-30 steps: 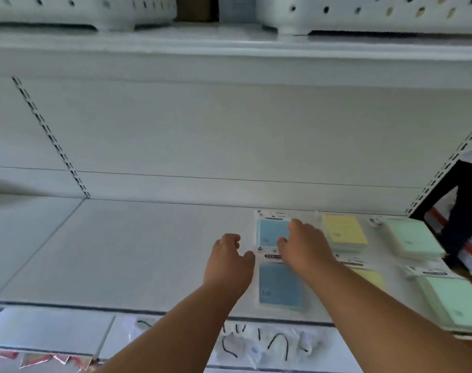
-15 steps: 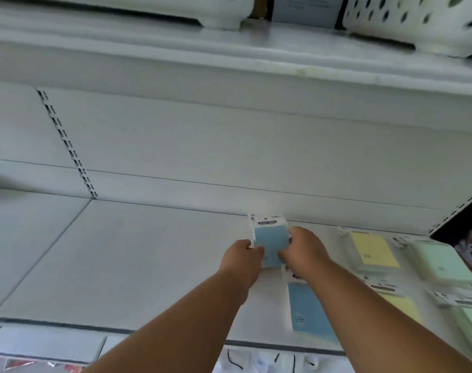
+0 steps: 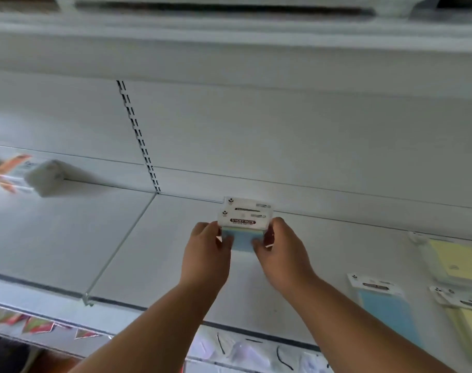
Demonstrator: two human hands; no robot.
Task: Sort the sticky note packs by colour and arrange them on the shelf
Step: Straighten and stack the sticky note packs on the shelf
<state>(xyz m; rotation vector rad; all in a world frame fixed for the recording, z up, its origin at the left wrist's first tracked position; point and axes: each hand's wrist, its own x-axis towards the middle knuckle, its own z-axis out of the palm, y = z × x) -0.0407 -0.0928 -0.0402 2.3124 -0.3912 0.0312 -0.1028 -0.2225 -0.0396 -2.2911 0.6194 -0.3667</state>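
While the white shelf (image 3: 175,251) fills most of my view, I can see how far things have shifted: a second ago both hands were down among the packs on the right, and now they're up and further left, over bare shelf near the back panel. The whole view has swung left with them, so the yellow pack (image 3: 455,259) and the flat blue pack (image 3: 388,313) now sit well off to my right, and a blurred white box (image 3: 45,177) has come into sight far left.

Left hand (image 3: 205,257) and right hand (image 3: 280,254) are both curled in on the blue sticky note packs (image 3: 244,227), thumbs in front, fingers tucked behind, one hand on each side edge. Two header cards (image 3: 247,211) show, one peeking above the other, so I judge that's a pair of blue packs squared up together, held upright close to the back of the shelf. Half a second ago it looked like a single pack in the grip, so I can't be sure when the second joined.

What it means, as I read it: blue is being gathered and given its own spot, left of yellow. The flat blue pack still waits to join them.
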